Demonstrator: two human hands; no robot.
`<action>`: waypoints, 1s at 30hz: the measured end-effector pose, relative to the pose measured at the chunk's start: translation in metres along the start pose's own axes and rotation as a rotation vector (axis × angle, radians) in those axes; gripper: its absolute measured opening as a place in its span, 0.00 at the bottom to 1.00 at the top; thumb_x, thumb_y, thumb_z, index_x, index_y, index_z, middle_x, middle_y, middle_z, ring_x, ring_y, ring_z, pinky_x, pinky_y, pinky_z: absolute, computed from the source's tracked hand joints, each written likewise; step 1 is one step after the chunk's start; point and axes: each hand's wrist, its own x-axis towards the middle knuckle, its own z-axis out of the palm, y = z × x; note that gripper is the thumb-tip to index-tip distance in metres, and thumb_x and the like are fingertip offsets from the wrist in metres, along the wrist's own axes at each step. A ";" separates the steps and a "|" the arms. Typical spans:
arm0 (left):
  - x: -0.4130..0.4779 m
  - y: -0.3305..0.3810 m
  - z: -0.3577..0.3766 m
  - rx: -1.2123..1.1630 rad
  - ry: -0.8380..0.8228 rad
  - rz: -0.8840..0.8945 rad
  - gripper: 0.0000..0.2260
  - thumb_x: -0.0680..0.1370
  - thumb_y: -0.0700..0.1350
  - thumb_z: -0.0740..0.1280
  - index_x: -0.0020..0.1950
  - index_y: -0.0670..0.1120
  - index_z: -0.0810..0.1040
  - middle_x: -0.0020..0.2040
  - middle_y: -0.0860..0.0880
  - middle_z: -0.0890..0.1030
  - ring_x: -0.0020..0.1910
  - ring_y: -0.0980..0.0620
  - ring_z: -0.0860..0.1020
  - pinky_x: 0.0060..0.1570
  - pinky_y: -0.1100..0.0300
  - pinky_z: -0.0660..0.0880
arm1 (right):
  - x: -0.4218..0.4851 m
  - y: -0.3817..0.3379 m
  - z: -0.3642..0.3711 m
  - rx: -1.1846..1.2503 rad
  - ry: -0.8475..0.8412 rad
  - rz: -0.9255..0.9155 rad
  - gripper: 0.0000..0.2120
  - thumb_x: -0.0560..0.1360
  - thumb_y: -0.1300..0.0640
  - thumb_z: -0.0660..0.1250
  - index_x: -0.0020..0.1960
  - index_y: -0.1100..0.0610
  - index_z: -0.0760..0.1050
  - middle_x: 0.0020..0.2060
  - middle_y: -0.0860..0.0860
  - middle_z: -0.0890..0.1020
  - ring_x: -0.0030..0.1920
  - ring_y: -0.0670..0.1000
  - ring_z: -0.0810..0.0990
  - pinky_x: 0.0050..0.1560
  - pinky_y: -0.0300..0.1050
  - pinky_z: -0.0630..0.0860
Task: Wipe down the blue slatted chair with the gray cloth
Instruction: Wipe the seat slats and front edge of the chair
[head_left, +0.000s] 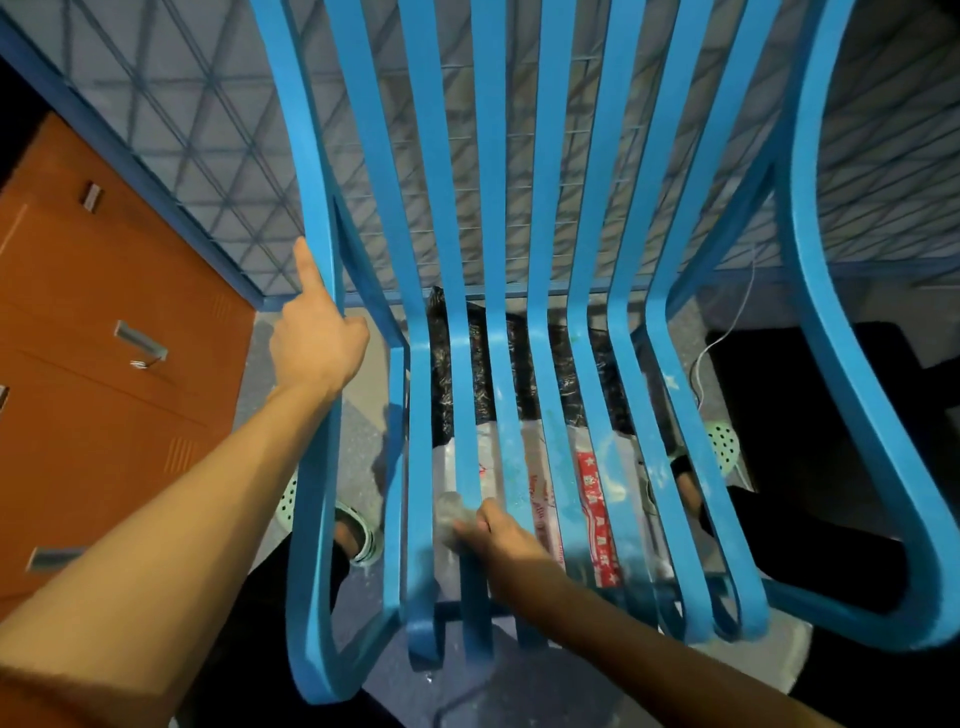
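The blue slatted chair (545, 218) fills the view, its slats running from the backrest at the top down to the curled front edge. My left hand (314, 338) grips the chair's left armrest rail, index finger stretched up along it. My right hand (501, 535) presses a small bunched gray cloth (451, 517) against the second seat slat from the left, near the front of the seat. Pale smears and specks show on the middle and right seat slats.
An orange cabinet (104, 364) with metal handles stands at the left. A blue-framed wire mesh panel (208, 130) rises behind the chair. Black and white plastic bags (558, 364) lie under the seat. My sandalled foot (358, 535) and a white cable (727, 332) are on the floor.
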 end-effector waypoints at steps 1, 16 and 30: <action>0.000 0.000 0.000 0.001 0.003 0.005 0.40 0.77 0.41 0.64 0.80 0.51 0.42 0.44 0.42 0.73 0.38 0.42 0.72 0.38 0.50 0.72 | 0.011 0.000 -0.006 0.004 -0.002 0.018 0.15 0.77 0.34 0.58 0.48 0.45 0.68 0.46 0.50 0.76 0.46 0.51 0.77 0.47 0.52 0.77; 0.009 -0.007 0.009 -0.003 0.045 0.031 0.40 0.77 0.41 0.64 0.80 0.53 0.42 0.44 0.44 0.75 0.39 0.40 0.78 0.43 0.44 0.79 | 0.213 0.043 -0.097 -0.046 0.050 0.263 0.12 0.76 0.69 0.59 0.58 0.61 0.71 0.49 0.60 0.69 0.42 0.62 0.73 0.45 0.63 0.76; 0.006 -0.005 0.002 -0.016 0.017 0.033 0.39 0.78 0.40 0.63 0.80 0.48 0.41 0.42 0.46 0.72 0.37 0.45 0.71 0.37 0.52 0.70 | 0.178 0.034 -0.063 -0.290 0.056 0.154 0.27 0.67 0.80 0.62 0.61 0.59 0.69 0.55 0.59 0.67 0.49 0.60 0.73 0.50 0.55 0.77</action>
